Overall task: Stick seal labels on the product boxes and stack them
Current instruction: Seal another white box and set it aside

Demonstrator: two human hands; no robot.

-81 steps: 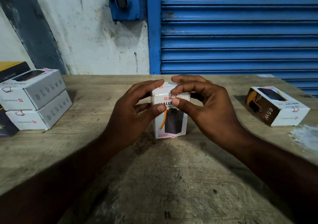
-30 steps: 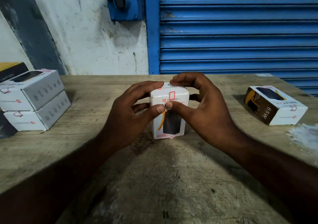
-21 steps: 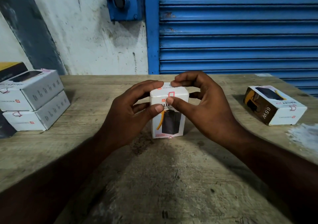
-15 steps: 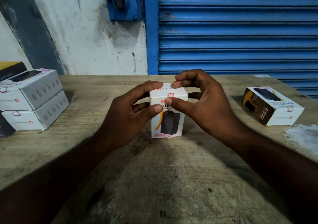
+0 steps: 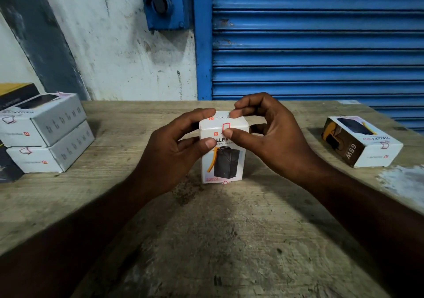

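Clock lies flat on the table, centred on the box you hold, 12 toward the shutter.

9 o'clock: stack of two boxes, the upper looking slightly off the lower. Set a third down crooked and the pile may slide.

Centre: your left hand grips the upright box by its left side, thumb across the front. The box stands on its narrow end. The seal label folds over the top front edge. Your right hand pinches that edge, thumb on the label, forefinger on top. The label's lower end hides under your thumb, so you cannot tell if it is down.

Risks: a sideways rub would crease or skew the label. A hard push this high could tip the box backward if the left grip slackens.

3 o'clock: loose box lying flat, well apart.

Surface: rough worn wood with dark grit near the box base, which could foul the adhesive. Pale patch at 4.

Room: stained wall at 11, blue housing at 12, blue shutter from 12 to 2. Dim light.
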